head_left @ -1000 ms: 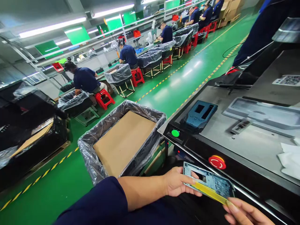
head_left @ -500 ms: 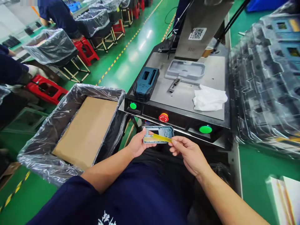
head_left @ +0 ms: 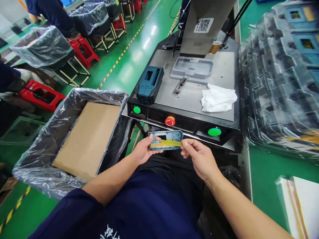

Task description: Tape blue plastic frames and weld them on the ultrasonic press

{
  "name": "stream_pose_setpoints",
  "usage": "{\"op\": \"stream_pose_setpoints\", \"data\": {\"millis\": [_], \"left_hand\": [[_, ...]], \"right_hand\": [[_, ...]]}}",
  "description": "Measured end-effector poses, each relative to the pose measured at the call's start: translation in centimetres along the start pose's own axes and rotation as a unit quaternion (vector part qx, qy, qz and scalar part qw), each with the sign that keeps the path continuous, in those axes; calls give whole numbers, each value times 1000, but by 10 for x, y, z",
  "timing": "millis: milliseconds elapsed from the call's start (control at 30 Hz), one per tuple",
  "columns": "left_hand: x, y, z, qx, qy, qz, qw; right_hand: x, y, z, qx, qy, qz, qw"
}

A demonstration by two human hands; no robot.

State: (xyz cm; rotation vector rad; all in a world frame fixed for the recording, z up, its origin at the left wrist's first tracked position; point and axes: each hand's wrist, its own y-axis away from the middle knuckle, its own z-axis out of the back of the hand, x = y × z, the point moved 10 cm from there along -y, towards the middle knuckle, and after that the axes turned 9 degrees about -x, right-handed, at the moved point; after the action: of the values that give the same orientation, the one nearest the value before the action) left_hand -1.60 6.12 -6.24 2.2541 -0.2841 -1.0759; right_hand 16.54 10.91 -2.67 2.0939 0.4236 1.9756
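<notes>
Left fingers clamp the housing; right fingers pinch the yellow strip extending leftward, not yet released

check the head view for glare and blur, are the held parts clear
Head view: light streaks glare off the green floor, glints mark the bin liner; plastic trays and white sheets at right look smeared; the housing in the left hand and yellow strip in the right hand look fairly clear.
</notes>
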Motion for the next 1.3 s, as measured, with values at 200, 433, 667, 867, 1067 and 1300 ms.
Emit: {"op": "stream_pose_setpoints", "data": {"millis": [200,433,667,867,1067,1300], "left_hand": [[1,0,3,-6,-33,-12,999],[3,1,12,-52,-77,-10,996],[9,5,24,-64,-108,7,992],[12,1,35,-77,-124,8,989],[16,7,28,-66,-153,28,986],[13,19,22,-34,-151,19,988]], "right_hand": [[10,-5,14,-69,-41,37,996],[56,13,45,-105,65,106,987],[95,56,141,-169,224,75,957],[83,102,259,-322,206,5,924],[75,132,319,-424,272,-43,863],[106,149,333,-464,534,-12,707]]}}
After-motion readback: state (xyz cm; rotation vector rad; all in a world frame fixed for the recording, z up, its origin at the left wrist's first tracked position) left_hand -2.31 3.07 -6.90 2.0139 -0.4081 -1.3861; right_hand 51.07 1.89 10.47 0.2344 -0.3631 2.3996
